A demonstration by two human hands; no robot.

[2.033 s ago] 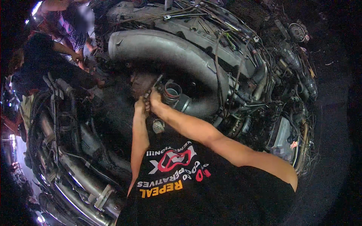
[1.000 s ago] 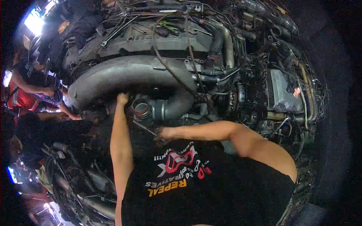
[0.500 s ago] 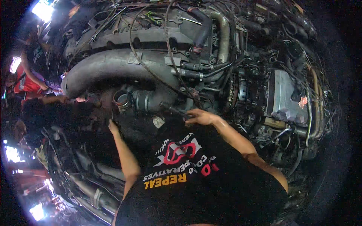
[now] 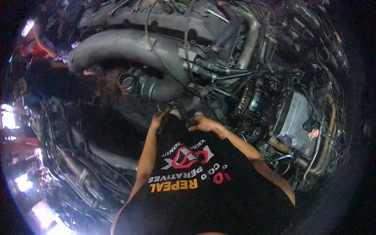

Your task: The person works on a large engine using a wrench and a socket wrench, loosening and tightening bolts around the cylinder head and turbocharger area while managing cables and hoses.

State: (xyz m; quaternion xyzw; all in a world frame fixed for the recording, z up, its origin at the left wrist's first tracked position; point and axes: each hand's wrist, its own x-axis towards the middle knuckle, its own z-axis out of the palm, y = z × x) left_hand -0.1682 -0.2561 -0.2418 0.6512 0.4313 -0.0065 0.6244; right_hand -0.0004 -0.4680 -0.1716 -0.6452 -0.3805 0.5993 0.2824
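In front of my black shirt, my left hand [image 4: 158, 119] is raised with its fingers bent together. A small curved piece [image 4: 158, 107] shows just above them; what it is I cannot make out. To its right, my right hand [image 4: 204, 123] has its fingers curled inward, and anything dark in them blends into the shirt. Two pale shapes, perhaps shoe tips, show between and above the hands. Beyond the hands lies a large engine with a thick grey curved pipe [image 4: 113, 45] and a round open pipe end [image 4: 127, 82] beside a clamped elbow [image 4: 149, 87].
A cable [image 4: 161, 58] loops down over the grey pipe. At the right is a boxy metal cover [image 4: 295, 121] with an orange-red patch. Long pipes [image 4: 78, 172] run along the lower left. Another person's arm [image 4: 44, 46] and red clothing show at the far left.
My left hand has moved right and up toward my right hand. The dark bar-shaped tool seen in my right hand no longer shows clearly. The view has shifted, moving the engine up.
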